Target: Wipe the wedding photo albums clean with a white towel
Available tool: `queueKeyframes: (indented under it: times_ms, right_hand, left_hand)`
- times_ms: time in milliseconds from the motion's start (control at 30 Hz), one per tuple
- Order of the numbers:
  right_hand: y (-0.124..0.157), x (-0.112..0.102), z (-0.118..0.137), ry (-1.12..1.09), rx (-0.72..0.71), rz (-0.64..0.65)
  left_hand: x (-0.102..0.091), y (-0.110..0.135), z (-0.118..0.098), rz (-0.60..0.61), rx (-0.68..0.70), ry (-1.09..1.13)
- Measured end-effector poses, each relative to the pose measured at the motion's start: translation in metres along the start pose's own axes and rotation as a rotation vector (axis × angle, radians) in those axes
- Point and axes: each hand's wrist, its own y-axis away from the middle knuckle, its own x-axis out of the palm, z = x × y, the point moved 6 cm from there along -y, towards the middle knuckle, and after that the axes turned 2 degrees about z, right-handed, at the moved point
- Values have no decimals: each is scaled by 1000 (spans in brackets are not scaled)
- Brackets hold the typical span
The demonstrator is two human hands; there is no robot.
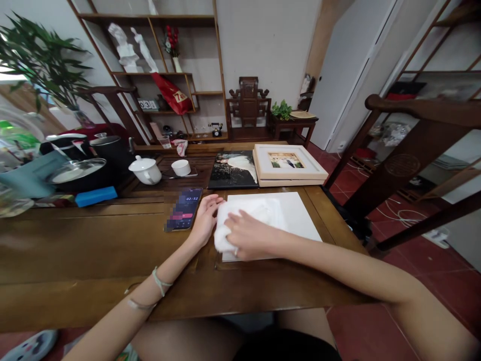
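A flat white board (302, 213) lies on the wooden table in front of me, and a fluffy white cloth (272, 213) is spread over its left part. My right hand (250, 235) grips the cloth and presses it against the board near the left edge. Beside that edge rests my left hand (206, 213), its fingers stretched out next to the cloth; whether it touches the board I cannot tell. A phone (184, 209) showing a timer lies just left of my left hand.
Behind the board are a dark photo panel (233, 169) and stacked light-framed pictures (291, 165). A white lidded cup (145, 170), a small white bowl (181, 167) and black pots (108, 150) stand at the back left. A wooden chair (406, 155) is at the right.
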Motion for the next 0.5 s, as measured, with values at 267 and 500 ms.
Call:
queueKeyframes:
  times_ms: [267,500]
  right_hand:
    - [75,-5,28,20,-73,-49]
    - [92,10,-21,-205,191,-123]
  left_hand:
    - [3,19,-13,181,-137,-481]
    - [8,26,-19,200,-427,-169]
